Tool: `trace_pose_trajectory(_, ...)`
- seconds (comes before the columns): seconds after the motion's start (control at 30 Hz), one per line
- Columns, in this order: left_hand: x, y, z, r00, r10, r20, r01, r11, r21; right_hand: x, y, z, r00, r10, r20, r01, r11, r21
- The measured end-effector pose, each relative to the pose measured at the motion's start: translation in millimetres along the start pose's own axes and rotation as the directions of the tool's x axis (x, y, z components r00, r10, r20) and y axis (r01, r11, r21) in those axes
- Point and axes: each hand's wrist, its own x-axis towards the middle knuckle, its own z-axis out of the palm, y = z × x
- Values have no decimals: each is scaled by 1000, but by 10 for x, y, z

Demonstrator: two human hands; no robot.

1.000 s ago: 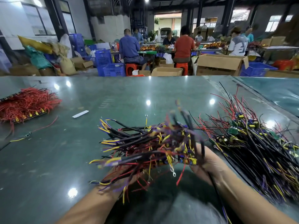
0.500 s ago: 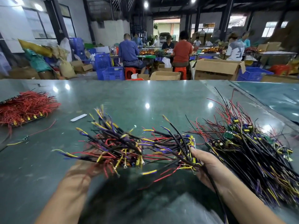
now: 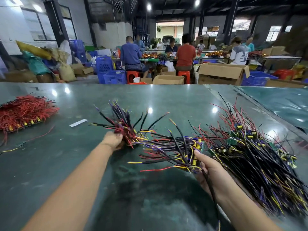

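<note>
Table [image 3: 50, 172]: left hand [image 3: 112, 140] clutches left clump [image 3: 124, 130], right hand [image 3: 213, 172] clutches right clump [image 3: 180, 147]. Looks mid-split; next, ease snagged strands apart.

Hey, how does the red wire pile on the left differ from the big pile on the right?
The red pile is nearly all red wire; the right pile mixes black, red, yellow and purple. The red pile looks smaller and lies away from the left hand; the right pile lies beside the right hand. Both rest unheld on the green table; the hands grip another wire bundle.
</note>
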Motion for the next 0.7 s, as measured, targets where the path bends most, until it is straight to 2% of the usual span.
trace_pose_trajectory(0.1,-29,-124,-188,999,42,-34,-34,977,209,-31,39,92,999,-2,-35,3,999,37)
trace_pose_trajectory(0.17,-195,-249,-280,999,38,-9,-35,968,249,-58,67,135,999,16,-42,-12,997,78)
trace_pose_trajectory(0.27,-597,-346,-300,993,-60,-106,83,971,223,-79,82,210,997,40,-69,-25,977,210)
trace_pose_trajectory(0.33,-908,-309,-300,987,-2,-158,60,930,362,-82,93,269,995,60,-80,-31,944,328)
trace_pose_trajectory(0.4,-1173,-231,-274,984,99,-146,-36,923,382,-75,128,335,994,57,-90,-17,917,399)
trace_pose_trajectory(0.43,-1304,-200,-233,986,151,-67,-121,938,324,-53,162,339,993,51,-107,0,905,425)
trace_pose_trajectory(0.5,-1533,-105,-93,938,262,226,-281,958,56,-21,211,335,990,54,-132,11,896,445)
trace_pose_trajectory(0.53,-1642,-47,3,880,297,371,-277,955,-106,-28,213,358,988,62,-141,6,900,436)
trace_pose_trajectory(0.57,-1706,-11,105,827,323,461,-258,945,-200,-20,220,358,988,59,-141,6,908,419)
trace_pose_trajectory(0.63,-1696,36,299,783,416,463,-362,909,-206,-36,238,365,991,35,-126,14,929,370)
trace_pose_trajectory(0.7,-1641,104,414,798,466,383,-426,885,-188,-59,264,390,995,3,-96,27,947,319)
